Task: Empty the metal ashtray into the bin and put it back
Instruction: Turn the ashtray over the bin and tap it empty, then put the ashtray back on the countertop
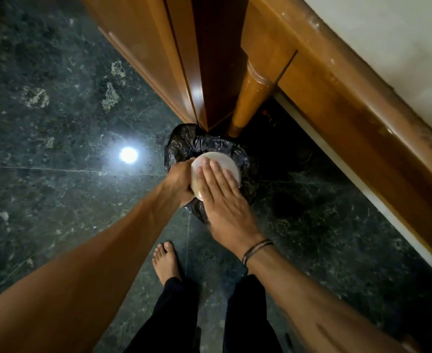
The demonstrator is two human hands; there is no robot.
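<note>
left hand (178, 180) grips the upturned ashtray (216, 163) by its side over the bin (181, 141), right hand (222, 197) flat, fingers together, on its base.

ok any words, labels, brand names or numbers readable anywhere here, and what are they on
None: no text can be read in this picture.
The metal ashtray, held over the bin by the left hand with the right hand flat on it, shows only a plain, glare-washed underside.
The bin's black liner, the wooden furniture and the marble floor carry no markings.
</note>
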